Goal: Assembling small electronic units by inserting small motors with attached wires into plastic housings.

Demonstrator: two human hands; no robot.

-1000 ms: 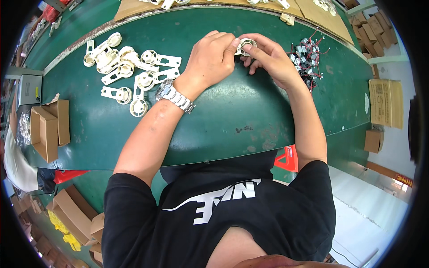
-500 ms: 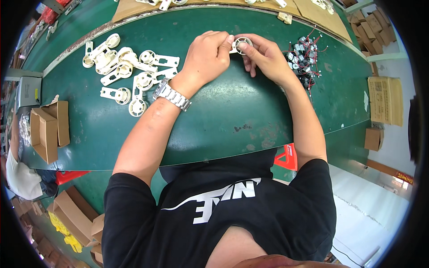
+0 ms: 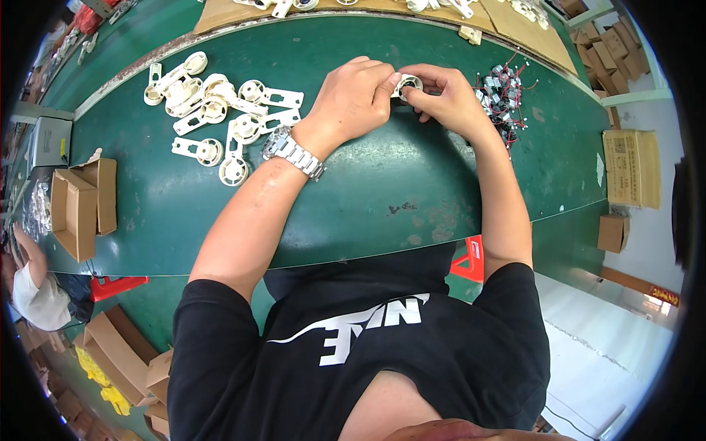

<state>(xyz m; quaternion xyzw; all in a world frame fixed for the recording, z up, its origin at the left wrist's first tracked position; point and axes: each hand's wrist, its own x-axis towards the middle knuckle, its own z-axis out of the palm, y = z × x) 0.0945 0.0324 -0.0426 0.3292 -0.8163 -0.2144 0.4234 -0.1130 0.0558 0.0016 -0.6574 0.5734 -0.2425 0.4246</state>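
Note:
Both of my hands meet over the far middle of the green table, around one cream plastic housing with a round ring end (image 3: 406,82). My left hand (image 3: 354,99) is closed on it with thumb and fingers, hiding its arm. My right hand (image 3: 450,101) pinches the ring, the thumb pressed at its opening. Whether something small sits inside the ring, I cannot tell. Left of my left hand lies a loose pile of similar cream plastic housings (image 3: 215,110). Beyond my right wrist is a heap of small motors with red and black wires (image 3: 503,95).
Cardboard sheets (image 3: 353,16) with more cream parts border the table's far side. An open cardboard box (image 3: 74,213) and a grey metal box (image 3: 50,143) stand at the left end. Another person (image 3: 40,294) sits there beside a red stool (image 3: 118,287).
My hands have shifted slightly right and nearer with the housing. Its ring has tilted, and my right fingers have curled in closer around it.

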